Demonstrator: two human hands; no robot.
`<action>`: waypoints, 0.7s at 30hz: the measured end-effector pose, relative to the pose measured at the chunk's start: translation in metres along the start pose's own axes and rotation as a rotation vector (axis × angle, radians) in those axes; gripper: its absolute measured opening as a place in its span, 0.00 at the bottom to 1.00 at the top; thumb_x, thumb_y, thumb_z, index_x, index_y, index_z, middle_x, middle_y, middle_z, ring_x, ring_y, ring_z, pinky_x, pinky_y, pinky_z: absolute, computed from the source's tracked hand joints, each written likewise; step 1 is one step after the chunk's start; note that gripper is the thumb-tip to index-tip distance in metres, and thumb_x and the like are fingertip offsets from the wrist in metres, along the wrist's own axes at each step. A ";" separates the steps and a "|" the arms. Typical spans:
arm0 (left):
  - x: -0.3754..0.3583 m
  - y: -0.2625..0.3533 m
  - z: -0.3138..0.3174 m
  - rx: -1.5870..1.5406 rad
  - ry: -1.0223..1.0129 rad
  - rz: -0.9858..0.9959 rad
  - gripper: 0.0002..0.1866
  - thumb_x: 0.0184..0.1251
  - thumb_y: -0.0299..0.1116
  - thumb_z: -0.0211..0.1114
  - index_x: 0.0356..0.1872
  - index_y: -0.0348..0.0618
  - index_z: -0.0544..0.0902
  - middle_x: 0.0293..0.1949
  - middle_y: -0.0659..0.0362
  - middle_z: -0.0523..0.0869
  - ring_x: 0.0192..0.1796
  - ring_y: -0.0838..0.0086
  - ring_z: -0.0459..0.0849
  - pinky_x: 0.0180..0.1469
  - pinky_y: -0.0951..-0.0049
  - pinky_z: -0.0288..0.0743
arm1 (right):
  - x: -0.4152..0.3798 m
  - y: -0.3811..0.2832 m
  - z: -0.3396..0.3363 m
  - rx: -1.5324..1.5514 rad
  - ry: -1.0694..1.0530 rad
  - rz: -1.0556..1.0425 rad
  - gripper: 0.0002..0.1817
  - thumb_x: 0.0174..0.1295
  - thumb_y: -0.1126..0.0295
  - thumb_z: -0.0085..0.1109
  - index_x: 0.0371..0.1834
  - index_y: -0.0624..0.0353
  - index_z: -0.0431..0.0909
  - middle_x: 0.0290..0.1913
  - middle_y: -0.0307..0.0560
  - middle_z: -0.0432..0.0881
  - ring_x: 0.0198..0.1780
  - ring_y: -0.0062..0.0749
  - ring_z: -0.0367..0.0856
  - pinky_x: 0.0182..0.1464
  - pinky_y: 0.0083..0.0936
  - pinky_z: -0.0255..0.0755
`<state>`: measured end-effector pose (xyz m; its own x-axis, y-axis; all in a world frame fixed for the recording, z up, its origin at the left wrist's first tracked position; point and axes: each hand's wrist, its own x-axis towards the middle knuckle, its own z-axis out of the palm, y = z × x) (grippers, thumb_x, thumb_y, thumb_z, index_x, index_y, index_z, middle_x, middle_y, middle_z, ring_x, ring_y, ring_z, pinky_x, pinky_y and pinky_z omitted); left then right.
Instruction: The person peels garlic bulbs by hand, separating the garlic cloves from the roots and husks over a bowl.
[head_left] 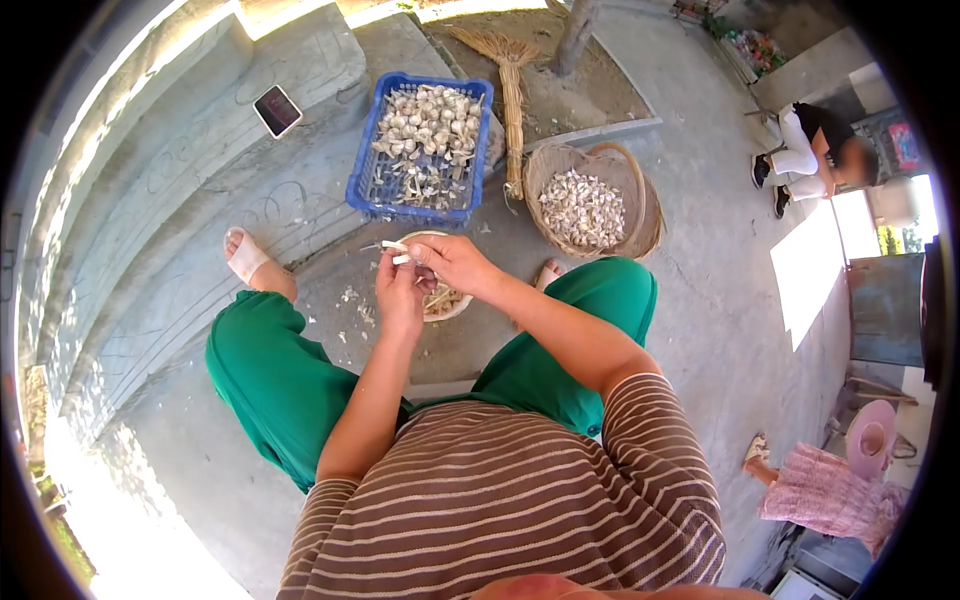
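Observation:
My left hand (pixel 400 293) is raised with its fingers bent and pinched together, close against my right hand. Between the fingertips of my right hand (pixel 452 264) shows a small white stick-like piece (pixel 393 245), with a thin dark tip pointing left. A second short white bit (pixel 401 259) sits just below it, near both sets of fingertips; its kind is too small to tell. Under the hands stands a round bowl-like basket (pixel 462 307) with pale pieces in it, partly hidden by the hands. Ahead, a blue plastic crate (pixel 357 188) holds whole garlic bulbs (pixel 428 120) and loose skins.
A wicker basket (pixel 640 225) of garlic cloves (pixel 582 208) stands at right, beside a straw broom (pixel 511 110). A phone-like device (pixel 277 111) lies on the left steps. Skin scraps litter the floor. Two people (pixel 800 150) are off to the right, one in a pink skirt (pixel 825 490).

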<state>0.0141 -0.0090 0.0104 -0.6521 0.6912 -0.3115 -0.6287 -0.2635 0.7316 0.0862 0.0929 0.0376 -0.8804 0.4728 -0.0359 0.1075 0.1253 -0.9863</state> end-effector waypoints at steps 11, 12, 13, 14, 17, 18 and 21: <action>-0.012 0.028 0.013 0.064 -0.096 -0.007 0.05 0.66 0.24 0.58 0.41 0.38 0.76 0.35 0.62 0.79 0.34 0.80 0.77 0.37 0.79 0.74 | -0.013 -0.013 -0.020 0.701 -0.069 0.158 0.12 0.68 0.64 0.52 0.47 0.61 0.72 0.21 0.31 0.67 0.21 0.14 0.60 0.22 0.15 0.56; -0.015 0.031 0.017 0.096 -0.123 0.040 0.05 0.65 0.24 0.59 0.41 0.38 0.76 0.35 0.61 0.80 0.34 0.80 0.77 0.38 0.78 0.74 | -0.013 -0.009 -0.022 0.803 -0.058 0.202 0.13 0.67 0.63 0.53 0.47 0.60 0.74 0.22 0.31 0.67 0.22 0.14 0.61 0.23 0.14 0.56; -0.015 0.030 0.016 0.097 -0.107 0.034 0.05 0.65 0.24 0.59 0.41 0.38 0.76 0.35 0.61 0.80 0.34 0.80 0.77 0.38 0.78 0.74 | -0.015 -0.009 -0.021 0.810 -0.065 0.217 0.13 0.67 0.63 0.53 0.47 0.60 0.74 0.22 0.31 0.67 0.22 0.14 0.61 0.23 0.14 0.56; -0.014 0.030 0.016 0.142 -0.123 0.044 0.06 0.65 0.24 0.60 0.42 0.37 0.76 0.36 0.60 0.80 0.35 0.80 0.78 0.39 0.78 0.75 | -0.016 -0.010 -0.021 0.757 -0.029 0.232 0.14 0.67 0.62 0.53 0.47 0.60 0.75 0.22 0.31 0.68 0.22 0.14 0.62 0.23 0.14 0.57; -0.012 0.027 0.015 0.207 -0.127 0.080 0.08 0.64 0.24 0.61 0.43 0.37 0.76 0.37 0.59 0.81 0.36 0.79 0.79 0.40 0.78 0.76 | -0.017 -0.012 -0.019 0.645 0.007 0.244 0.15 0.68 0.60 0.52 0.47 0.60 0.76 0.23 0.31 0.69 0.23 0.14 0.63 0.24 0.14 0.58; -0.011 0.028 0.015 0.231 -0.120 0.108 0.09 0.64 0.24 0.61 0.44 0.36 0.77 0.38 0.59 0.81 0.36 0.79 0.79 0.40 0.78 0.76 | -0.017 -0.011 -0.018 0.588 0.011 0.236 0.16 0.68 0.59 0.51 0.47 0.60 0.76 0.24 0.31 0.70 0.23 0.14 0.65 0.25 0.13 0.58; -0.010 0.031 0.014 0.310 -0.118 0.085 0.11 0.63 0.23 0.61 0.46 0.35 0.76 0.38 0.58 0.81 0.37 0.79 0.80 0.41 0.78 0.76 | -0.015 -0.004 -0.019 0.547 0.006 0.207 0.15 0.68 0.62 0.51 0.48 0.60 0.75 0.26 0.33 0.74 0.25 0.15 0.70 0.25 0.13 0.63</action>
<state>0.0071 -0.0140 0.0445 -0.6319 0.7532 -0.1825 -0.4034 -0.1186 0.9073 0.1073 0.1019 0.0450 -0.8636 0.4448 -0.2373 0.0215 -0.4378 -0.8988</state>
